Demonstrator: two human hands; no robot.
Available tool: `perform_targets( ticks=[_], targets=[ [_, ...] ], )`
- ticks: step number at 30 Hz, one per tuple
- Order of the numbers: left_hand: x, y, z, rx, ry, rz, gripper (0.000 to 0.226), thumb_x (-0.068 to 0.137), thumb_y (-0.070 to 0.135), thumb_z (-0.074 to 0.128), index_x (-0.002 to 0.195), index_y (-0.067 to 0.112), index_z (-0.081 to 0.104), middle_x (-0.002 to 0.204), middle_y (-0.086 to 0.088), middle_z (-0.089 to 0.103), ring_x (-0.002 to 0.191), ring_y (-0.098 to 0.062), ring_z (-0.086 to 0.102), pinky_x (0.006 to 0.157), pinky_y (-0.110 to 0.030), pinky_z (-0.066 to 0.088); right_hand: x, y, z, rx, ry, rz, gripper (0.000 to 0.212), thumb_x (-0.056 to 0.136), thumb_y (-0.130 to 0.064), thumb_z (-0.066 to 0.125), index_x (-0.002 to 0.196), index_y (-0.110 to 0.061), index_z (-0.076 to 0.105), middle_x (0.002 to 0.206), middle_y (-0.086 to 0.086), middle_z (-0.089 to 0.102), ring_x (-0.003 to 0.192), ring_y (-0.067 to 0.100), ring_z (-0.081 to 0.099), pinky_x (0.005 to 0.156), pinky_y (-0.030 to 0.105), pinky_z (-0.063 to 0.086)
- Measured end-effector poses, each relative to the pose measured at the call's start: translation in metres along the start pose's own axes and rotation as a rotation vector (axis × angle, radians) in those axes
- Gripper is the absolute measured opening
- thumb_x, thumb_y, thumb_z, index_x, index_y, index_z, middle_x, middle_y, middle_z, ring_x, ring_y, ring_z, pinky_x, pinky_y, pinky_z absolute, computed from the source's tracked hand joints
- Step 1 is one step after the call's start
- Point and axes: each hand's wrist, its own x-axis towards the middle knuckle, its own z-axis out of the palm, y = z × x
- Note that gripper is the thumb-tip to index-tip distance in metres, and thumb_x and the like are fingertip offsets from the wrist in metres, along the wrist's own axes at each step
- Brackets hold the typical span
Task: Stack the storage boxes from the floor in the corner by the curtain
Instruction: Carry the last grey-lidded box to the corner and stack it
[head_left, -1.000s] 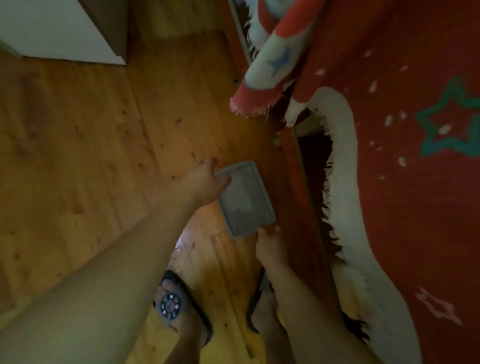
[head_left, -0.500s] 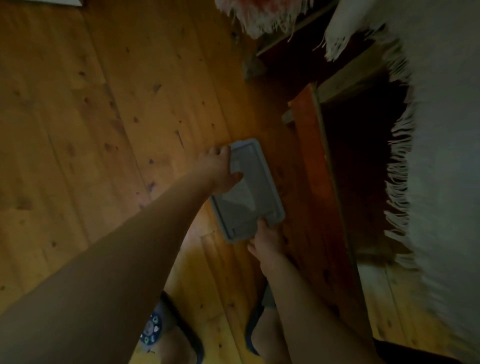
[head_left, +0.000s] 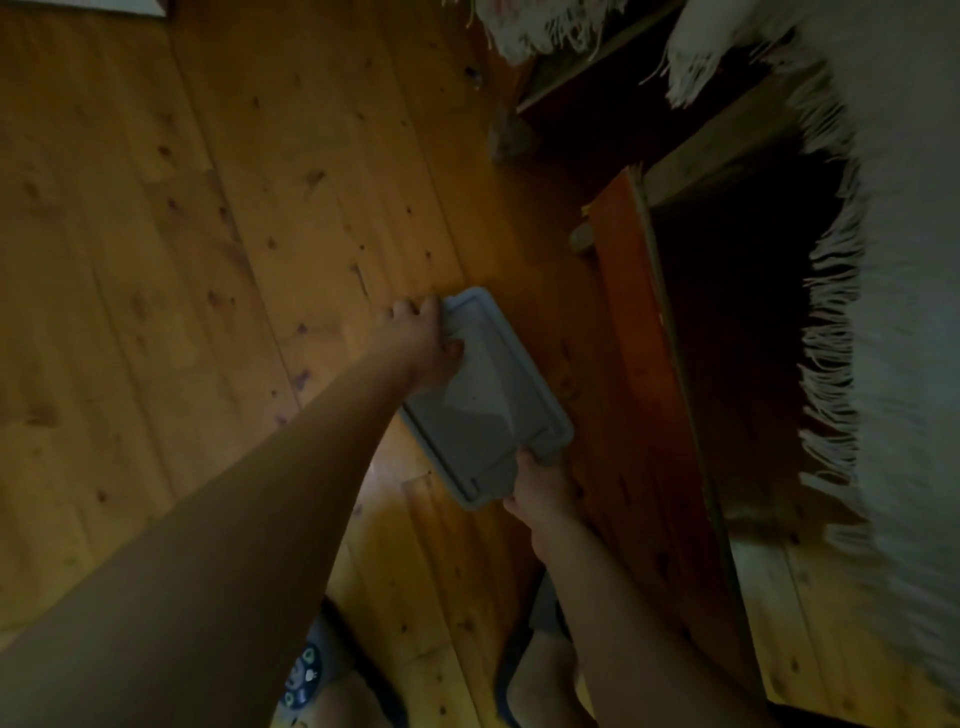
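A grey lidded storage box (head_left: 493, 405) lies on the wooden floor beside a reddish wooden bed frame, seen from above. My left hand (head_left: 428, 343) grips the box's far left end, thumb over the lid edge. At the near right end my right hand (head_left: 537, 493) holds the box with fingers curled under the lid's lip. The box's sides are hidden below the lid.
The bed frame board (head_left: 644, 332) runs along the box's right side, with dark space under it. A fringed blanket (head_left: 893, 312) hangs over the bed at right. Wooden floor (head_left: 182, 260) spreads to the left. My slippered feet (head_left: 311, 675) stand just below the box.
The view has tilted down and in toward the box. My left hand slid onto the far end and my right hand closed on the near end; the box stays in place.
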Motion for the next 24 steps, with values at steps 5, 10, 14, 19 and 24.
perform_targets(
  ticks=[5,10,14,19,24],
  targets=[
    [-0.026,-0.034,-0.005,-0.036,0.078,-0.146,0.058,0.095,0.043,0.051,0.140,0.010,0.036,0.135,-0.025,0.040,0.118,-0.045,0.046,0.095,-0.044,0.038,-0.017,-0.021,0.000,-0.182,-0.024,-0.207,0.055,0.103,-0.035,0.048,0.153,-0.032,0.026,0.139,0.000,0.053,0.120,0.025,0.055,0.104,0.047,0.045],
    [-0.073,-0.069,-0.026,-0.159,0.147,-0.262,0.055,0.093,0.040,0.054,0.133,0.004,0.040,0.131,-0.023,0.045,0.116,-0.044,0.048,0.093,-0.045,0.040,-0.061,-0.056,0.010,-0.337,-0.055,-0.362,0.055,0.103,-0.033,0.047,0.154,-0.030,0.027,0.139,0.001,0.054,0.121,0.026,0.055,0.100,0.043,0.047],
    [-0.111,-0.083,-0.043,-0.290,0.240,-0.317,0.052,0.092,0.042,0.056,0.122,0.000,0.044,0.123,-0.026,0.052,0.109,-0.045,0.053,0.085,-0.044,0.043,-0.097,-0.088,0.009,-0.413,-0.065,-0.495,0.054,0.103,-0.029,0.047,0.153,-0.035,0.029,0.144,-0.003,0.052,0.129,0.024,0.051,0.105,0.045,0.044],
    [-0.175,-0.090,-0.082,-0.410,0.356,-0.385,0.049,0.091,0.052,0.051,0.112,0.008,0.046,0.116,-0.019,0.056,0.100,-0.039,0.057,0.072,-0.040,0.043,-0.157,-0.126,0.013,-0.618,0.003,-0.617,0.060,0.101,-0.039,0.048,0.155,-0.038,0.021,0.147,-0.001,0.048,0.130,0.026,0.049,0.103,0.044,0.044],
    [-0.234,-0.084,-0.136,-0.457,0.545,-0.388,0.058,0.089,0.056,0.048,0.126,0.011,0.044,0.121,-0.010,0.053,0.104,-0.032,0.056,0.072,-0.036,0.042,-0.224,-0.159,0.015,-0.698,0.103,-0.813,0.063,0.100,-0.042,0.047,0.156,-0.030,0.022,0.142,0.005,0.046,0.127,0.026,0.048,0.100,0.040,0.042]
  ],
)
